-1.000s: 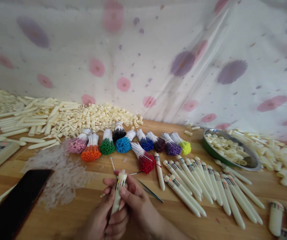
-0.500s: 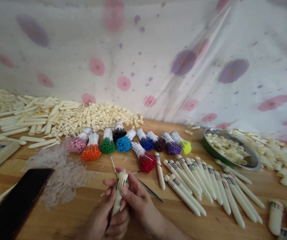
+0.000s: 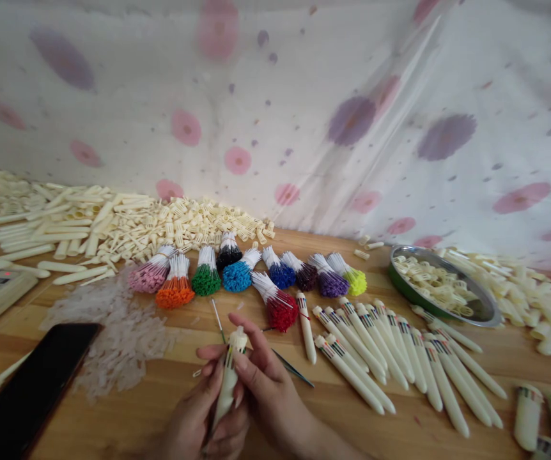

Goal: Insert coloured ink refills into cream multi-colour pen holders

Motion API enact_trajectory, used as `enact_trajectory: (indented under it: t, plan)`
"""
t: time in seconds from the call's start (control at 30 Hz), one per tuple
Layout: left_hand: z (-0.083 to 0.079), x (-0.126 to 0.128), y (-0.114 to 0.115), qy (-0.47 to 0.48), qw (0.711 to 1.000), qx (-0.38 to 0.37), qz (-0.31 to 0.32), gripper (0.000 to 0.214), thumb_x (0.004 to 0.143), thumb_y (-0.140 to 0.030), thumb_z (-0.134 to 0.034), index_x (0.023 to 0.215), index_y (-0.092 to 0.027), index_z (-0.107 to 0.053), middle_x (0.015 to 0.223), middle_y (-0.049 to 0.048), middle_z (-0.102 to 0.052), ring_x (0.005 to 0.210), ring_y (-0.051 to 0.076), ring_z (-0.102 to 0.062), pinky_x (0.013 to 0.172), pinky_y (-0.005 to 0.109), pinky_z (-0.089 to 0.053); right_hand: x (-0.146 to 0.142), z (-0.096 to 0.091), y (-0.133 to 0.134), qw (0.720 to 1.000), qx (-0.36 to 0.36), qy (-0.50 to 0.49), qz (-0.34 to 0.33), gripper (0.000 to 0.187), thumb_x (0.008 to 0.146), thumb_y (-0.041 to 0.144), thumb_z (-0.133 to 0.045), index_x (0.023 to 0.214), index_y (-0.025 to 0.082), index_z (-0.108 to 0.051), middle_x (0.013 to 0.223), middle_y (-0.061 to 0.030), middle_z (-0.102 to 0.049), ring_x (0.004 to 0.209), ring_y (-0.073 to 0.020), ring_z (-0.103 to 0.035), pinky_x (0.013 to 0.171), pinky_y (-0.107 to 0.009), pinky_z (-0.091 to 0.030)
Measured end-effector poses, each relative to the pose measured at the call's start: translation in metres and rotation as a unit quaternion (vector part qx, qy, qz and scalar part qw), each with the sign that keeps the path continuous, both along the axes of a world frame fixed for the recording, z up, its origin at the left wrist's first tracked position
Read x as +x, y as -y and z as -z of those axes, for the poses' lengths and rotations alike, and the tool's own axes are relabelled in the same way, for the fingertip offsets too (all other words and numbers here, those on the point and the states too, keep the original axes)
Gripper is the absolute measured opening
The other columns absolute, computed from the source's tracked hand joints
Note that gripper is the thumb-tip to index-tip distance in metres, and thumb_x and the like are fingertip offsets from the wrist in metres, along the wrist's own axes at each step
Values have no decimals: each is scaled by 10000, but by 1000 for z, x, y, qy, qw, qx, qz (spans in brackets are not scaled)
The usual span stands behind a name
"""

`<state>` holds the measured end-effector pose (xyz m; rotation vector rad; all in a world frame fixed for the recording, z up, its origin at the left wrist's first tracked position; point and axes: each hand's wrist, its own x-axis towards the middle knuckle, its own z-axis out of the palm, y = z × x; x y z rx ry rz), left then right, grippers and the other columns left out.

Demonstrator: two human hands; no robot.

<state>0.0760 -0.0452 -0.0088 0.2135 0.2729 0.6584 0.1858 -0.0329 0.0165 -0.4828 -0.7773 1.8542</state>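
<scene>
A cream multicolour pen (image 3: 228, 382) stands nearly upright in front of me, with coloured sliders near its top and a translucent tip at the upper end. My left hand (image 3: 197, 409) is wrapped round its barrel from the left. From the right, my right hand (image 3: 275, 391) presses its thumb on the pen's upper part, index finger raised behind the top. A thin dark rod shows below the left fingers; its kind is unclear. Just beyond the hands lies a white-stemmed refill (image 3: 217, 317) with a green end. Dark tweezers (image 3: 293, 370) lie partly behind my right hand.
Bundles of coloured refills, including red (image 3: 281, 310) and orange (image 3: 174, 289), stand across the middle. Several finished-looking pens (image 3: 381, 351) lie right, before a green-sided metal bowl (image 3: 491, 313). A phone (image 3: 31, 390), clear plastic pieces (image 3: 117, 345) and cream parts (image 3: 170, 223) occupy the left.
My right index finger has lifted and straightened behind the pen's top. The pen has shifted very slightly, and both hands keep their hold on it.
</scene>
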Motion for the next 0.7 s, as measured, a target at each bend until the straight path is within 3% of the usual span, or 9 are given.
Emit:
enact_trajectory:
  t: [0.17,0.37,0.6,0.7]
  plan:
    - [-3,5,1,-62,995,47,-58,301,708,-472,-696,676,-182,-623,444,-68,-466,325,19,-261,339,126,-246,0,0,1,998,-36,55,21,383,856,428,-558,1169,241,-439,847,5,-690,593,-97,-625,481,-174,-421]
    - [3,9,1,-129,980,73,-129,353,680,-500,-706,633,-169,-594,477,-55,-491,365,28,-363,380,138,-286,0,2,-1,993,-44,96,49,472,815,537,-555,1155,226,-458,861,-13,-686,537,-89,-587,464,-177,-414]
    - [-1,9,1,-170,973,40,-150,391,641,-540,-716,776,-187,-619,437,-99,-395,341,17,-252,353,129,-211,-4,5,0,992,-76,95,42,652,716,501,-685,1208,228,-355,973,-37,-659,461,-65,-531,392,-171,-402]
    - [6,7,4,-187,970,45,-150,379,662,-548,-694,771,-194,-612,436,-92,-409,354,32,-284,368,145,-234,-6,5,2,992,-73,83,61,639,708,479,-700,1187,226,-360,931,-29,-667,524,-80,-566,452,-182,-426]
